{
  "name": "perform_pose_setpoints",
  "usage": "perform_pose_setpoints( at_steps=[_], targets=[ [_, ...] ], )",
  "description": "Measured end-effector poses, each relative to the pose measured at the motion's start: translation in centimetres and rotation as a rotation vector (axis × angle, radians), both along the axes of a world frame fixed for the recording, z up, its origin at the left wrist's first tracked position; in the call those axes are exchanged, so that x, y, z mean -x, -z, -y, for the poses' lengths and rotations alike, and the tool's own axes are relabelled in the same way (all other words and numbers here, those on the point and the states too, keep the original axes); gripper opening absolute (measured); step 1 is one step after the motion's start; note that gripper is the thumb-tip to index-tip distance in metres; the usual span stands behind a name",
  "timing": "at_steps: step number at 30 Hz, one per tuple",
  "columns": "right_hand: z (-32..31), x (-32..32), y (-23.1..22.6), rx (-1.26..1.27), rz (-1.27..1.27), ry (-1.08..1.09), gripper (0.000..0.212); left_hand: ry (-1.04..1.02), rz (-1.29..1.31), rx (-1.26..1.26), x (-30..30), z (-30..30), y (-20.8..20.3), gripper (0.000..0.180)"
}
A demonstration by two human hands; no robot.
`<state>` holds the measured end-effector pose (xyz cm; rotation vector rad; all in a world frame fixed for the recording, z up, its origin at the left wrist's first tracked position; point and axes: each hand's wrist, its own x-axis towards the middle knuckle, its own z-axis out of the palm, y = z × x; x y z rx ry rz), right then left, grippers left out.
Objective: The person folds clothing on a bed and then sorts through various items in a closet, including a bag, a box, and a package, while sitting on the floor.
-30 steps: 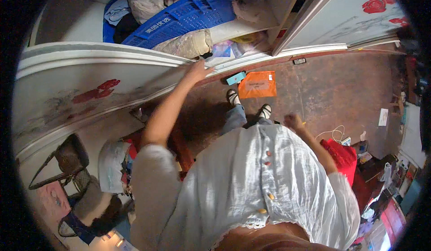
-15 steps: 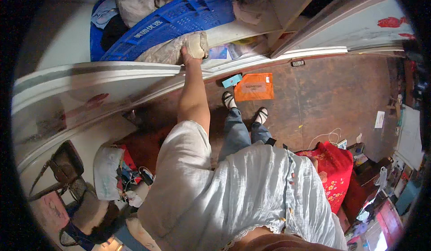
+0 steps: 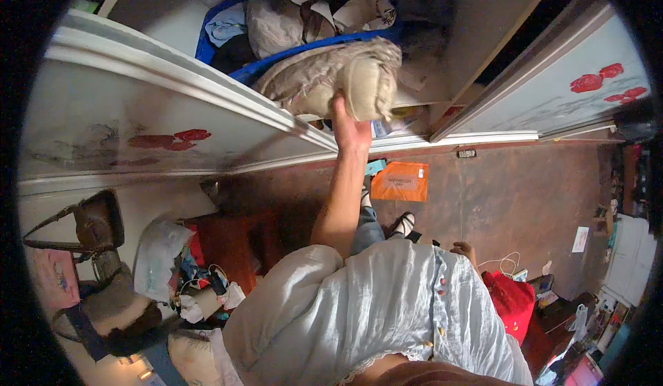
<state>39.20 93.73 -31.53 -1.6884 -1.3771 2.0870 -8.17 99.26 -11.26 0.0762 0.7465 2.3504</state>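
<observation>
My left hand (image 3: 351, 127) is closed on the near end of a cream bundle of thick folded cloth (image 3: 368, 85) with ruffled edges; I cannot tell exactly what kind it is. The bundle lies tilted along the front of a blue plastic crate (image 3: 262, 65) inside an open wardrobe, its far part reaching left behind the sliding door's edge. Bags and cloths (image 3: 276, 16) fill the crate. Beyond my shirt on the right, a small part of my right hand (image 3: 465, 251) shows low at my side; its fingers are too small to read.
Sliding doors with red flowers (image 3: 173, 139) flank the opening, with a white floor track below. An orange flat bag (image 3: 400, 181) and a light blue box (image 3: 375, 167) lie by my feet. A brown handbag (image 3: 97, 223) is at left, a red cloth (image 3: 507, 303) at right.
My left hand has drawn the cloth bundle up and toward me, to the front of the crate. My view has shifted, and part of my right hand now shows.
</observation>
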Motion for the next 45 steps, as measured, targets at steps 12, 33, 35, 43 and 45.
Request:
perform_pose_setpoints(
  at_steps=[12, 33, 35, 43, 45],
  targets=[
    [5.4, -14.2, 12.5, -0.209, 0.521, -0.183, 0.016, 0.092, -0.023, 0.019, -6.3, -0.4, -6.9, 0.042],
    [6.1, -6.5, 1.7, 0.062, 0.147, 0.170, 0.026, 0.322, -0.820, 0.583, 13.2, -7.8, -13.9, 0.056],
    [9.1, -10.2, 6.2, 0.126, 0.222, 0.199, 0.026, 0.228, -0.834, 0.848, 18.0, -10.4, -9.6, 0.060],
    [8.4, -9.7, 6.7, 0.026, 0.099, 0.035, 0.012, -0.388, -1.563, 1.132, 17.8, -9.5, -1.9, 0.053],
    [7.0, -8.6, 6.5, 0.070, 0.048, 0.199, 0.014, -0.470, -1.652, 1.139, 16.7, -8.5, -2.3, 0.047]
  ],
)
